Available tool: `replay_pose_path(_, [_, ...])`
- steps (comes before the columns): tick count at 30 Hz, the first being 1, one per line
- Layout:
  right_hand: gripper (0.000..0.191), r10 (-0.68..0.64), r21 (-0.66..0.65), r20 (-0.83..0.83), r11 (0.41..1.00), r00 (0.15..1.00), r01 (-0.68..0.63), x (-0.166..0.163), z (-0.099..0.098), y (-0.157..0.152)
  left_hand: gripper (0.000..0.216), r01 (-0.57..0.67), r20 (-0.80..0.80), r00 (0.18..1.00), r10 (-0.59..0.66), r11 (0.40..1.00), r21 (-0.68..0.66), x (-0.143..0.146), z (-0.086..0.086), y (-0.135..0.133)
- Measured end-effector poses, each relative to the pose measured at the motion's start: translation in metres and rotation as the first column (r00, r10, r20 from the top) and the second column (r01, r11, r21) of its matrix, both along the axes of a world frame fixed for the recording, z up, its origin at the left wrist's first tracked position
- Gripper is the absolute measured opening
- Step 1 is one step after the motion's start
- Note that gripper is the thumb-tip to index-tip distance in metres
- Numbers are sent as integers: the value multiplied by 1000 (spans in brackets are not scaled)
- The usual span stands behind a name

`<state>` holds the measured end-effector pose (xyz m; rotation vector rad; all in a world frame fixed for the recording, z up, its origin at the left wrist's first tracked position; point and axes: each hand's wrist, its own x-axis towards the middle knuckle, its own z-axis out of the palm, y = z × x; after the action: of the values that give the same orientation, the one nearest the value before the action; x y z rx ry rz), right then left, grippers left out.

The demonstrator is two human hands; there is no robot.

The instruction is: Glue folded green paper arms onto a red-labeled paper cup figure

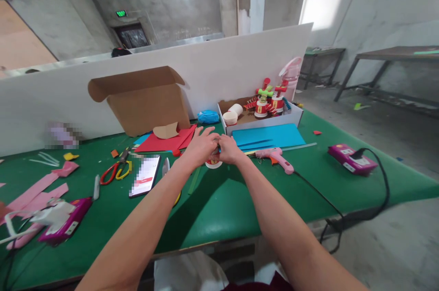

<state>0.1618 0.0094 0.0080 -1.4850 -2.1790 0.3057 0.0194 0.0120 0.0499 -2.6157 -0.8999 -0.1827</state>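
Observation:
A red-and-white paper cup (214,164) stands on the green tabletop in front of me, mostly covered by my hands. My left hand (203,145) is over its left side, with thumb and index finger closed toward the cup's top and the other fingers fanned out. From the right, my right hand (229,148) meets it, fingers curled in. Whatever small piece is between the fingertips is hidden. Beside my right hand lies a pink hot glue gun (277,158). A green paper strip (194,180) lies left of the cup.
Behind my hands are blue card sheets (270,135), red sheets (161,142) and a box (262,125) of decorated cups. To the left lie a phone (144,175), scissors (111,173) and a purple power strip (66,227). Another power strip (351,158) with a cable sits right.

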Motion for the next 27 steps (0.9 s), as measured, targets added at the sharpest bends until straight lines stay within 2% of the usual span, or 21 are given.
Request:
replay_pose_path(4, [39, -13, 2, 7, 1000, 1000, 13, 0, 1, 0, 18, -14, -12, 1000, 14, 1000, -10, 2, -1, 3])
replay_pose_path(10, [51, -50, -19, 29, 999, 998, 51, -1, 0, 1, 18, 32, -15, 999, -33, 997, -69, 3, 2, 6])
replay_pose_path(15, [46, -11, -13, -38, 1000, 999, 11, 0, -5, 2, 18, 70, 206, 977, -56, 996, -60, -12, 9, -2])
replay_pose_path(20, [38, -42, 12, -75, 999, 996, 43, 0, -6, 1, 18, 108, 400, 914, -66, 991, -83, -34, 12, -28])
replay_pose_path(23, [40, -60, 8, -77, 998, 995, 61, -1, -3, -1, 16, 142, 465, 885, -41, 972, -186, -43, 8, -48])
replay_pose_path(27, [41, -80, -18, -58, 997, 995, 79, -2, 0, -3, 18, 191, 416, 909, 0, 888, -418, -44, -9, -71])
